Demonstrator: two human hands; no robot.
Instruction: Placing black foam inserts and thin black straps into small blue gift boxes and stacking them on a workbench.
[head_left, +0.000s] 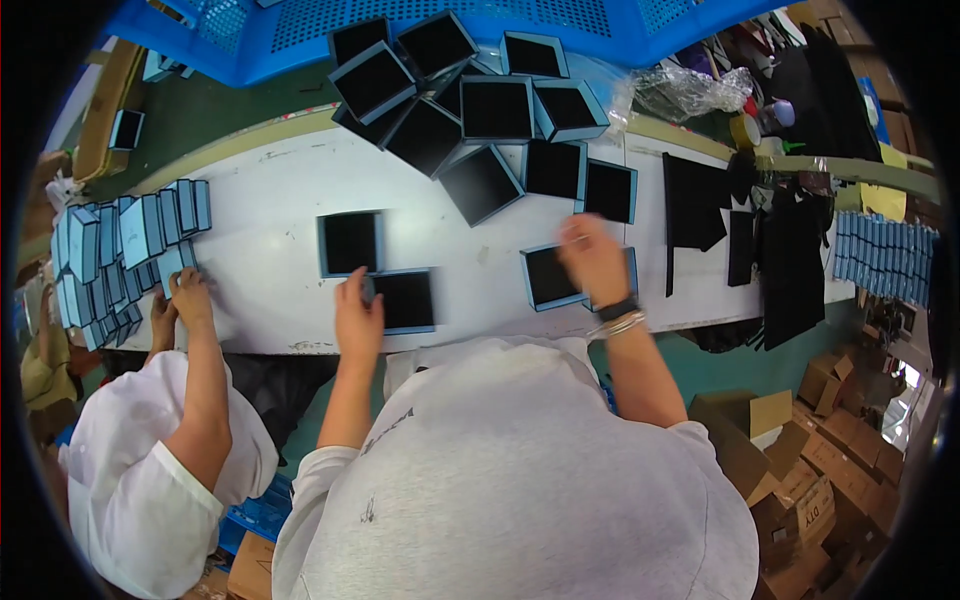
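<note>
My left hand (358,318) grips the left edge of a shallow light-blue box (408,302) with a black inside; the box is slightly blurred. Just beyond it lies a second such open box (350,243), close to touching. To the right, my right hand (592,258) is over another open blue box (545,278) and covers part of it. Its fingers are bent and smeared by motion, so what they hold, if anything, is hidden. A dark band and a light bracelet circle that wrist.
A heap of open black-lined boxes (483,108) lies at the far side, below a blue plastic crate (420,15). Black sheets (695,200) lie to the right. At left, a co-worker's hands (188,292) touch stacked blue boxes (140,230). Cardboard cartons (800,470) stand at lower right.
</note>
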